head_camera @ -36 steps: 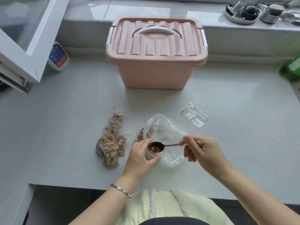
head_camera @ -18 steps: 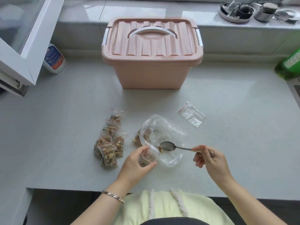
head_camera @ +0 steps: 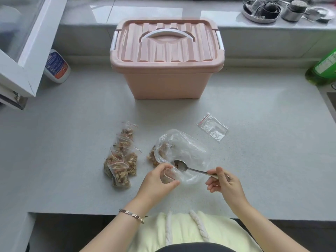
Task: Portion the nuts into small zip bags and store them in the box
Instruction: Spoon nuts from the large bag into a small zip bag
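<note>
Sitting on grey countertop (head_camera: 72, 142), lidded pink box (head_camera: 167, 80) near rear ledge (head_camera: 87, 13).

The pink box (head_camera: 167, 82) stands shut at the back of my bench (head_camera: 72, 142). Filled zip bags (head_camera: 120, 160) lie heaped left of the clear nut bag (head_camera: 183, 148); 1 empty zip bag (head_camera: 212, 126) lies to its right.

We could read no words or numbers anywhere. The white plastic bottle (head_camera: 57, 67) at the left carried a blue-and-orange label and the green plastic bottle (head_camera: 321, 71) at the right a pale one, but both prints were too blurred to read.
</note>
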### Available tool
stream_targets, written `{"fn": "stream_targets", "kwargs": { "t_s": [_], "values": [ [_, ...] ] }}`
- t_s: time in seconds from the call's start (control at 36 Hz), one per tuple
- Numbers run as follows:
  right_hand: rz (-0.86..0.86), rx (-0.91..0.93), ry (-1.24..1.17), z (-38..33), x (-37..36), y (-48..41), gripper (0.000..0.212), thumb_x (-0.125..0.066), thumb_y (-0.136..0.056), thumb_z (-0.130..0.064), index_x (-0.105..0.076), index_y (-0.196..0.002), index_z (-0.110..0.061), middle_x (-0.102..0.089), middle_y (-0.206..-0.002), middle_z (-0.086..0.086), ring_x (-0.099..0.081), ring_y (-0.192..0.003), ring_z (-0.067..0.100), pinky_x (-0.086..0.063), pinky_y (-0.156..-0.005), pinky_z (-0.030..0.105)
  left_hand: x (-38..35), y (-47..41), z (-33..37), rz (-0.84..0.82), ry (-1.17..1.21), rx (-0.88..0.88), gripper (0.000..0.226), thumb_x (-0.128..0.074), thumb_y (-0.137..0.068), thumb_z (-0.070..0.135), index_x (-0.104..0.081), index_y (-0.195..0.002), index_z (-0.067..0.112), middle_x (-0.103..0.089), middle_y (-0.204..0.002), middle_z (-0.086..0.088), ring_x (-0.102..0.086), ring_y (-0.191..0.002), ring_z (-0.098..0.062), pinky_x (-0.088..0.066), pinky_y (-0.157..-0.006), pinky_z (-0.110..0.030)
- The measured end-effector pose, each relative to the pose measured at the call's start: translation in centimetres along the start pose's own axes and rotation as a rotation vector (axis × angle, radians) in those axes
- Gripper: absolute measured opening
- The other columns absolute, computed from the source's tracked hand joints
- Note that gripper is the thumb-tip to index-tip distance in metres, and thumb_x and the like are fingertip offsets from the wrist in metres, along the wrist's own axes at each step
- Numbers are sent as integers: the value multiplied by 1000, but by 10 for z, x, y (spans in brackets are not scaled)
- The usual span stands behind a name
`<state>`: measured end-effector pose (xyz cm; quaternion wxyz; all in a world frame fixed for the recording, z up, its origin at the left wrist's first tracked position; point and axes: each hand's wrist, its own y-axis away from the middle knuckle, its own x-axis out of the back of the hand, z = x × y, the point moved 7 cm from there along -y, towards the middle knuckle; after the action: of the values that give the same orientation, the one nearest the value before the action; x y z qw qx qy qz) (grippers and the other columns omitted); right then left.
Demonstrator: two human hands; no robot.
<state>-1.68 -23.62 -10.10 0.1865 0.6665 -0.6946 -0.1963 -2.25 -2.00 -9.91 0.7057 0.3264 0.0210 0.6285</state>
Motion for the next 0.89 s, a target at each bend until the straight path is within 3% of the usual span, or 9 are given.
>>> {"fn": "stream_targets", "kwargs": {
  "t_s": [0.08,0.17,0.22,0.39,0.5,0.64,0.89],
  "values": [
    [-22,-68,22,5,-3,-3,34,-40,-95,-23,-62,-89,2,-60,-59,13,-59,-45,16,-49,-45,21,-1,0,2,5,141,17,34,-77,-72,15,-59,-98,26,-63,-95,10,-57,-77,8,-44,-75,-7],
    [-41,-115,19,7,-6,-3,33,-38,-97,-22,-62,-88,-1,-61,-59,13,-59,-46,16,-50,-46,22,1,1,-1,50,271,34,36,-78,-70,10,-60,-99,22,-66,-97,6,-62,-84,-5,-52,-84,-35],
    [-50,-148,11,8,-8,-4,35,-38,-98,-24,-62,-90,-1,-62,-60,14,-59,-47,16,-51,-47,22,2,3,-1,79,321,27,36,-77,-70,7,-61,-98,20,-67,-97,4,-64,-87,-7,-53,-85,-40],
    [-48,-231,-66,8,-9,-5,38,-37,-98,-30,-62,-92,-1,-63,-60,12,-59,-48,15,-52,-49,21,3,4,7,89,349,-32,38,-76,-70,3,-60,-97,23,-67,-98,6,-63,-87,2,-51,-83,-20],
    [-17,-253,-118,6,-3,-6,39,-37,-97,-33,-62,-93,-2,-62,-58,11,-58,-46,14,-51,-48,19,8,6,2,96,260,-62,40,-78,-69,8,-59,-100,26,-66,-103,9,-59,-102,-1,-44,-92,-18],
    [10,-244,-128,0,6,-7,41,-37,-97,-34,-62,-93,-2,-61,-58,10,-57,-46,14,-51,-48,19,17,12,-2,153,197,-91,42,-79,-68,11,-58,-97,35,-65,-103,15,-55,-102,9,-39,-88,-5],
    [71,-164,-122,-19,23,-10,41,-37,-96,-36,-62,-91,-4,-61,-56,7,-56,-46,12,-49,-47,17,33,21,0,297,171,-151,43,-79,-68,9,-58,-94,36,-65,-96,19,-56,-97,12,-38,-86,-2]
  ]
}}
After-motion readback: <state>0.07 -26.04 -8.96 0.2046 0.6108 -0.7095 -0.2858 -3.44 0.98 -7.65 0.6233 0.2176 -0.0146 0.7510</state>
